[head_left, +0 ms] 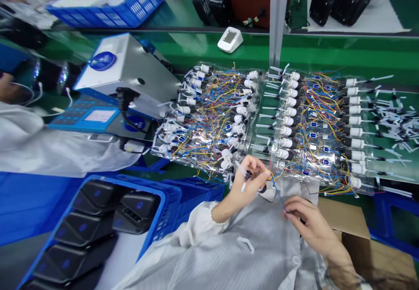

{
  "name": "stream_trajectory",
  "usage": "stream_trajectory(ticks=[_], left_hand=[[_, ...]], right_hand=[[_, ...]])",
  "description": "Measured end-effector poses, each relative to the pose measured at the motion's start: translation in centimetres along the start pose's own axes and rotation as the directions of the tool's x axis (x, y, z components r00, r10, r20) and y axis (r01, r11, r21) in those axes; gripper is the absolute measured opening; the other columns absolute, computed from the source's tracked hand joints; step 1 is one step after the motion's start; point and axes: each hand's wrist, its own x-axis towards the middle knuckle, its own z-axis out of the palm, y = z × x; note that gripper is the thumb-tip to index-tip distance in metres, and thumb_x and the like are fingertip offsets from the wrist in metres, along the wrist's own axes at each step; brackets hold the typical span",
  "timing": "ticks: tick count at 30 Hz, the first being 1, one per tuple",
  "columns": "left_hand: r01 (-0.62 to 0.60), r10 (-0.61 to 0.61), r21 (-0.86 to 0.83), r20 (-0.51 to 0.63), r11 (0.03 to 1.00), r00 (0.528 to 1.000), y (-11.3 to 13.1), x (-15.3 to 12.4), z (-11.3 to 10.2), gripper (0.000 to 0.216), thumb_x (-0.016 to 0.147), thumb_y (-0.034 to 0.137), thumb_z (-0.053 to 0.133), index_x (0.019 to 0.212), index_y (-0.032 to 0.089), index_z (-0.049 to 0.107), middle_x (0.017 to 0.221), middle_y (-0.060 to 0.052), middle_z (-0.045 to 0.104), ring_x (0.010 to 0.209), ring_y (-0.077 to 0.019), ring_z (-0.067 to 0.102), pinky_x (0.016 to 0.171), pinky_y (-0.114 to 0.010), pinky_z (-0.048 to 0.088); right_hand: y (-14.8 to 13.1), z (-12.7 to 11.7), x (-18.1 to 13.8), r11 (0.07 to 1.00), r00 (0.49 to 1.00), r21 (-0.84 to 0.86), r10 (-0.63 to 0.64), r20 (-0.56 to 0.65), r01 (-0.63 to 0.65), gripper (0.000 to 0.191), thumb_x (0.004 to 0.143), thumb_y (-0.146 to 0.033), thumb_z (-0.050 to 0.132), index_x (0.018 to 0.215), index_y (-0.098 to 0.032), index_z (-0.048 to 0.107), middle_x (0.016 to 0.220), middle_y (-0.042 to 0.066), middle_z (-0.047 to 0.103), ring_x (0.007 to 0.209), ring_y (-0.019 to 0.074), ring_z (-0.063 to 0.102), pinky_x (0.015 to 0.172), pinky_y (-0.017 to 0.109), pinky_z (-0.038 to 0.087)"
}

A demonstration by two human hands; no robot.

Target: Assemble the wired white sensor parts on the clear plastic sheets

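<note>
Here, a blue plastic crate [170, 202] of black moulded housings [98, 194] sits at the lower left, and a co-worker's white sleeve [49, 146] is seen beside a grey metal tester [131, 71] with a blue keypad panel [98, 117]. Further right, a slim translucent tube piece with a dark fitting [245, 175] is grasped in the left hand [248, 187], while a blue wire [279, 196] is pinched in the right hand [309, 224]. Both hands are closed on these pieces and are held near each other, at the near edge of the wired units. A lead could be strained or torn from its joint if the blue wire were pulled taut, since it runs up into the crowded leads, and the tube's tip could be caught among the loose wires. The white-capped units [288, 119] are laid out in two clear-sheeted batches on the green bench [327, 47], their red, yellow and blue leads densely crossed. Loose white parts [393, 122] are heaped at the far right, and a cardboard box [347, 220] is placed below them.
</note>
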Motion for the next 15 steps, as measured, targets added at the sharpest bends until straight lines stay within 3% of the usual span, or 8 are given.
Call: stream_trajectory(ticks=[2,5,8,11,15], left_hand=[[0.006,-0.006,0.021,-0.004,1.0,1.0,0.0,-0.1,0.0,0.041,0.09,0.028,0.076,0.088,0.023,0.035,0.082,0.006,0.06,0.05,-0.0052,0.054,0.045,-0.017,0.042],[0.016,-0.015,0.039,-0.017,0.999,1.0,0.0,-0.3,0.0,0.04,0.089,0.03,0.077,0.088,0.023,0.037,0.082,0.005,0.059,0.053,-0.0058,0.054,0.048,-0.017,0.044],[0.013,-0.012,0.087,-0.011,0.996,1.0,0.2,-0.6,-0.1,0.038,0.09,0.031,0.076,0.088,0.022,0.04,0.082,0.004,0.06,0.054,-0.0063,0.054,0.049,-0.018,0.045],[0.008,-0.008,0.13,-0.001,0.991,1.0,0.5,-1.0,0.0,0.035,0.091,0.031,0.075,0.089,0.022,0.041,0.081,0.004,0.062,0.054,-0.0066,0.056,0.051,-0.018,0.044],[0.02,-0.021,0.162,0.004,0.987,1.0,0.7,-1.3,0.1,0.034,0.092,0.032,0.075,0.089,0.022,0.042,0.081,0.002,0.065,0.056,-0.0081,0.058,0.052,-0.019,0.045]], right_hand=[[0.1,-0.1,-0.3,1.0,0.999,-0.001,-0.001,-0.05,0.001,0.017,0.103,-0.032,0.055,0.102,-0.023,0.07,0.115,0.009,0.063,0.102,0.0193,0.065,0.08,0.029,0.054],[-0.5,-0.3,-0.4,0.999,0.993,0.032,0.009,-0.118,-0.005,0.015,0.102,-0.03,0.059,0.099,-0.024,0.073,0.106,0.007,0.062,0.094,0.0184,0.065,0.074,0.028,0.055],[-1.9,-0.5,0.3,0.986,0.981,0.13,-0.077,-0.179,0.102,0.011,0.1,-0.023,0.063,0.098,-0.026,0.074,0.098,0.005,0.065,0.093,0.0184,0.068,0.078,0.03,0.056],[-3.4,-0.6,1.7,0.955,0.919,0.118,-0.223,-0.325,0.273,0.013,0.095,-0.016,0.069,0.098,-0.027,0.074,0.096,0.004,0.067,0.093,0.0184,0.068,0.08,0.031,0.057],[-4.7,-0.3,4.0,0.934,0.846,0.115,-0.248,-0.472,0.337,0.011,0.095,-0.015,0.067,0.096,-0.024,0.073,0.101,0.006,0.066,0.077,0.0147,0.067,0.061,0.026,0.057]])
